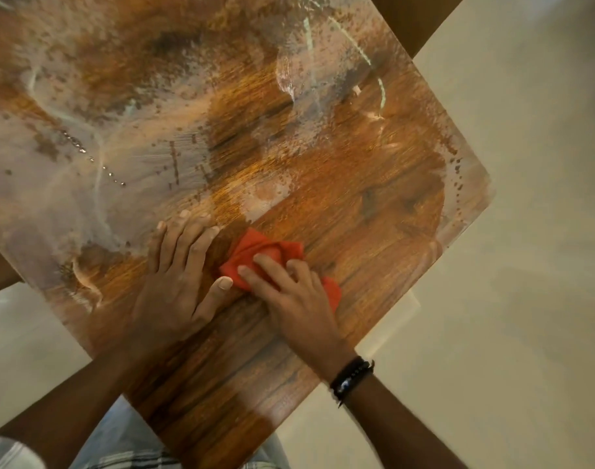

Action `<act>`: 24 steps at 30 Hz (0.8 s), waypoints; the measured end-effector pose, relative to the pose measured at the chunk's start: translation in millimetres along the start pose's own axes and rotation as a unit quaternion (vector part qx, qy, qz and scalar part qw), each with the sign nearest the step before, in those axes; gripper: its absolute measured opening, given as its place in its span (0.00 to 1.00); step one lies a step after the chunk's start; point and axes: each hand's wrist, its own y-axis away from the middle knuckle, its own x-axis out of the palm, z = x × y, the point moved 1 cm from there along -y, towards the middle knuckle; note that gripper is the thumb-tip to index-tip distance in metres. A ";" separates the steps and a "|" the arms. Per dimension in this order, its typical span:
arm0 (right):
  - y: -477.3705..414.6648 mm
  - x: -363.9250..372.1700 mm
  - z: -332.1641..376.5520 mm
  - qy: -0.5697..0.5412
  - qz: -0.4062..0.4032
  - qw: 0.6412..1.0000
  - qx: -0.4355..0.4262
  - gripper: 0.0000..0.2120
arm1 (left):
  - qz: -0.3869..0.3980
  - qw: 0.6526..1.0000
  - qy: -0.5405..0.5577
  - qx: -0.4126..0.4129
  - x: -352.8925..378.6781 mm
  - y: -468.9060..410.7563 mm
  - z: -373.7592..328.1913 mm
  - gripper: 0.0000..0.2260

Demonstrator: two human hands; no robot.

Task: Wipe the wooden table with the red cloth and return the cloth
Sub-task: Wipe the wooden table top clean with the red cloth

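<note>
Two hands lie on the wooden table in the head view, both arms reaching in from the lower edge. The left hand rests palm down and flat on the wood, its fingers straight and slightly fanned, the thumb stretched toward the red cloth and ending right at its edge. The right hand presses on top of the cloth, fingers spread and gently arched over it; whether any fabric is caught beneath the palm cannot be told. The cloth is soft and crumpled into folds, lying near the table's near edge, between the two hands. A black beaded wristband circles the right wrist. The tabletop is glossy, with dark streaked grain near the hands, and farther off it carries a cloudy whitish film and a line of small droplets. A pale, smooth floor surrounds it.
</note>
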 end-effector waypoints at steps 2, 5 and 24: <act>-17.0 -13.0 -48.8 0.012 -0.045 0.997 0.065 0.25 | 0.003 1.000 0.011 -0.002 -0.7 1.2 -0.3 0.33; -44.3 -38.1 -143.9 0.037 -0.098 0.971 0.216 0.18 | -0.006 1.000 0.026 -0.001 0.5 1.0 0.3 0.33; -57.6 -7.1 -50.7 0.034 -0.083 0.989 0.120 0.20 | -0.169 0.970 0.063 -0.160 -29.3 59.5 57.5 0.29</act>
